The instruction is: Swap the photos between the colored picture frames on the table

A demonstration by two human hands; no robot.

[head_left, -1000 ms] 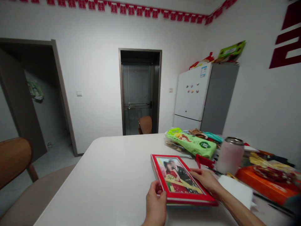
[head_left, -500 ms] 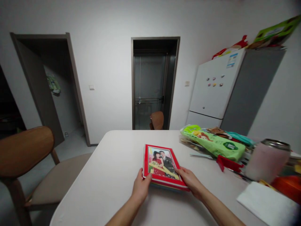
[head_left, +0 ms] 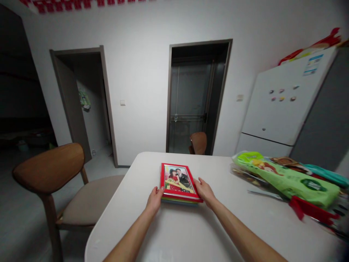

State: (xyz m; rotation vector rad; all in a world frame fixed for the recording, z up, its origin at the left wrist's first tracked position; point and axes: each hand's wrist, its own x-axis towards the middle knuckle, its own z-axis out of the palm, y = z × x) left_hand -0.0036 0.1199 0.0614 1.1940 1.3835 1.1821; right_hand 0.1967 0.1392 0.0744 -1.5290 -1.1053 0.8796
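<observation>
A red photo frame (head_left: 181, 195) with a picture of two people lies on the white table, on top of greenish and bluish layers whose kind I cannot make out. My left hand (head_left: 154, 200) grips its near left corner, thumb over the red border. Against the right side, my right hand (head_left: 205, 191) presses with its palm and thumb side, some fingers pointing away along the edge. Between them the two hands hold the frame and the layers beneath it.
On the right of the white table (head_left: 174, 233) lie a green packet of wipes (head_left: 289, 180), a knife-like grey strip (head_left: 264, 194) and a red-handled item (head_left: 311, 211). A wooden chair (head_left: 51, 167) stands at the left, another chair (head_left: 198, 142) behind the table. A fridge (head_left: 283, 116) is at the right.
The view has turned left. The frame has moved a little away from me along with both hands. My right hand has shifted from gripping over the border to the right side.
</observation>
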